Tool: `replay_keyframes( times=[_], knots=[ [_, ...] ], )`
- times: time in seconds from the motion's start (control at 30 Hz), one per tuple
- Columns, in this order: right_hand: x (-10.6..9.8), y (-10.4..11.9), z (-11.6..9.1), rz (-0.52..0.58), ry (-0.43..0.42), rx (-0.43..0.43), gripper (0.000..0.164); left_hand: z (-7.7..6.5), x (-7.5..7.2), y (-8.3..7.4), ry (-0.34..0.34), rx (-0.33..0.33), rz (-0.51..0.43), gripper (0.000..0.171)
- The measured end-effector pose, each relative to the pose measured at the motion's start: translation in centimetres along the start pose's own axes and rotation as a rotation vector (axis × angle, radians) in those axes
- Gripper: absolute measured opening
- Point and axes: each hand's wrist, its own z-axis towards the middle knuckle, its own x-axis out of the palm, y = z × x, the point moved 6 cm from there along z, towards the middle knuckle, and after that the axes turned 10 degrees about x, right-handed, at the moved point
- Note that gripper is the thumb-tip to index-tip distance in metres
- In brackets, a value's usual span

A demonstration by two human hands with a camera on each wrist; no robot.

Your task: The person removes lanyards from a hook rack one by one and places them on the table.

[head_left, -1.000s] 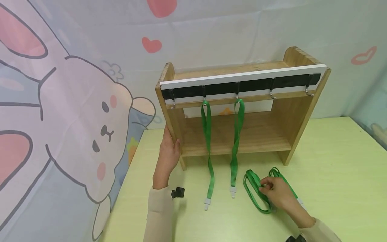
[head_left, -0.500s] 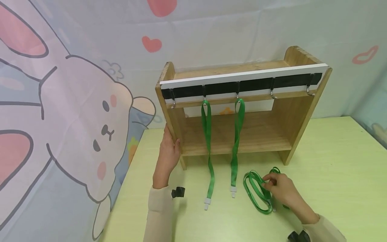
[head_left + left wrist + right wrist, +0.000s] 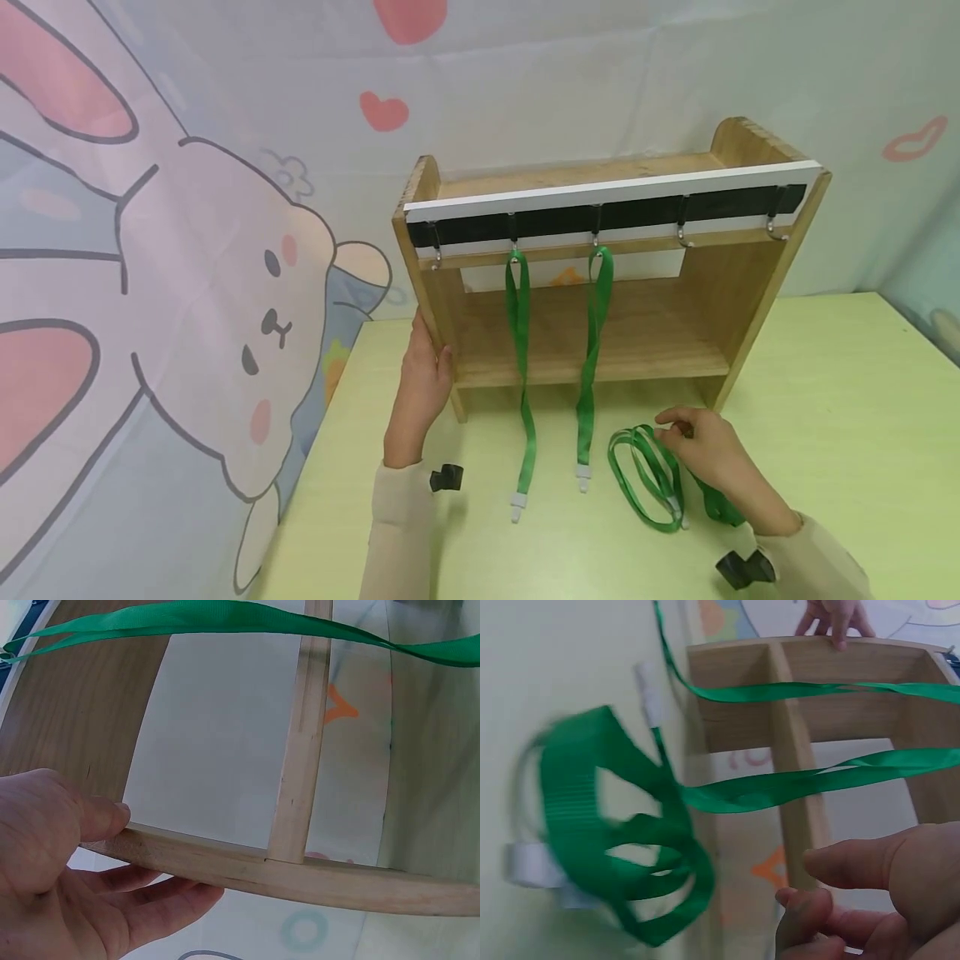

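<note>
My left hand (image 3: 423, 379) grips the left side panel of a wooden shelf (image 3: 757, 308). In the left wrist view the thumb lies inside the panel edge and the fingers outside it. Two green lanyards hang from the shelf's hooks, one left (image 3: 522, 400) and one right (image 3: 588, 392), white clips down. My right hand (image 3: 705, 450) is above two coiled green lanyards, one left (image 3: 663, 526) and one partly hidden under the hand (image 3: 722, 506). The right wrist view shows a gap between thumb and fingers, with a coiled lanyard (image 3: 570, 802) apart from them.
A white and black strip (image 3: 555, 221) with several metal hooks runs along the shelf's front top. Hooks at the far left (image 3: 437, 254) and on the right (image 3: 684, 233) hold nothing. Behind the pale green table (image 3: 840, 392) hangs a printed cloth (image 3: 540, 92).
My right hand has drawn up and slightly right from the left coil, whose strands now lie more spread. The left hand keeps its grip on the shelf. The head view has shifted slightly.
</note>
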Motion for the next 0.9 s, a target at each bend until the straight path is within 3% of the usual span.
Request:
replay_keyframes(
  times=[0.47,0.9],
  knots=[
    [-2.3,5.4,0.5,0.056,-0.109,-0.145,0.021,-0.1,0.0,0.1,0.004,0.013,-0.002,0.07],
    [-3.7,10.0,0.4,0.128,-0.292,-0.315,0.02,0.0,0.0,0.1,-0.002,0.021,-0.011,0.07]
  ],
)
